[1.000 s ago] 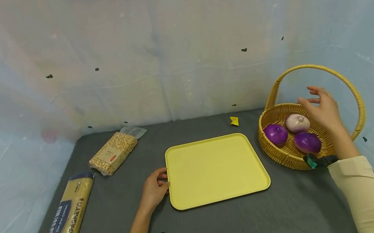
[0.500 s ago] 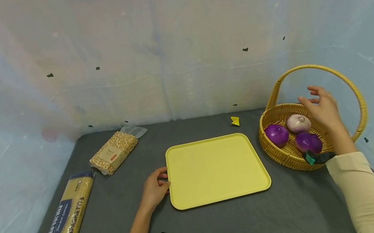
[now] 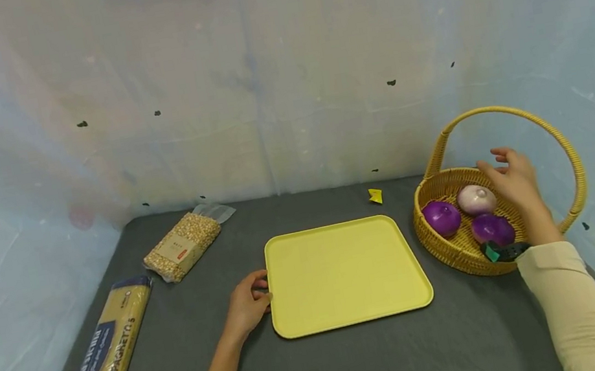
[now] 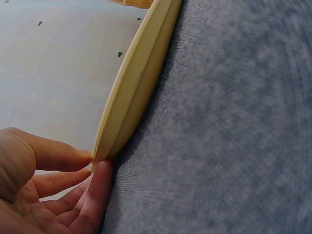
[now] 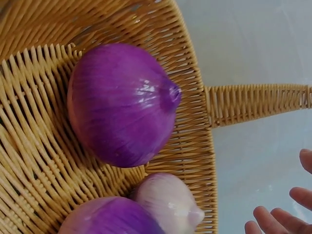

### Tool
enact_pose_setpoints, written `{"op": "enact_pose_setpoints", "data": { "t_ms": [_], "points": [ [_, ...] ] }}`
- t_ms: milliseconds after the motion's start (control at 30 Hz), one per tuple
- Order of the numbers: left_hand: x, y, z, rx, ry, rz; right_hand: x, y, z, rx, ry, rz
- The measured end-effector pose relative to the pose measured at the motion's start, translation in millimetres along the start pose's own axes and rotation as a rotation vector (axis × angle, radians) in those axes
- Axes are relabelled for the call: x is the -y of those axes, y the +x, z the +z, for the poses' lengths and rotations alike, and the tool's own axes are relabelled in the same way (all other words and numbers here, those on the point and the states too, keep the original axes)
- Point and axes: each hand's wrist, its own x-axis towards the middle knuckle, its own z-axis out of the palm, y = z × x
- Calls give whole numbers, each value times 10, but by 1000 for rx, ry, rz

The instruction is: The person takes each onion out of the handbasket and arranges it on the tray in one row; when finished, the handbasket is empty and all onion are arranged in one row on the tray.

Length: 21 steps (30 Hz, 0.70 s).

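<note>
- Yellow tray (image 3: 348, 275) lies flat on the dark tabletop (image 3: 363, 365), at the centre of the head view.
- Left hand (image 3: 248, 304) is at the tray's left side; I read the left wrist view as a pinch, thumb and fingers bent close about the edge. To my judgement this grip steadies the tray and leaves its top uncovered.
- Right hand (image 3: 515, 182) is raised by the wicker basket (image 3: 451, 258) at right of the frame, fingers loosely bent, thumb well apart, nothing in its grasp. I cannot tell whether it passes under the handle (image 3: 576, 165).
- Inside the basket sit a left purple onion (image 3: 442, 218), a right purple onion (image 3: 493, 229) and a pale onion (image 3: 476, 199); its wall probably stops such round things from rolling.
- Spaghetti pack (image 3: 100, 369) at lower left and grain bag (image 3: 182, 247) above it lie flat, likely because neither would stand well.
- Long axis of the tray runs left to right, rising slightly rightward.
- Handle spans upper left to lower right. In the right wrist view, the uppermost purple onion's tip points right, towards the rim.
- Both packs slant from lower left to upper right, the bag's clear end uppermost.
</note>
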Motion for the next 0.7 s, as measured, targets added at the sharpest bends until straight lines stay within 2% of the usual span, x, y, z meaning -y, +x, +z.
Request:
{"op": "enact_pose_setpoints", "data": {
  "t_ms": [433,700],
  "points": [
    [1,-9,-1,-7,-6,12,-92,19,82,49,1,59],
    [9,-3,6,-6,-14,11,-139,23,140,67,1,64]
  ]
}}
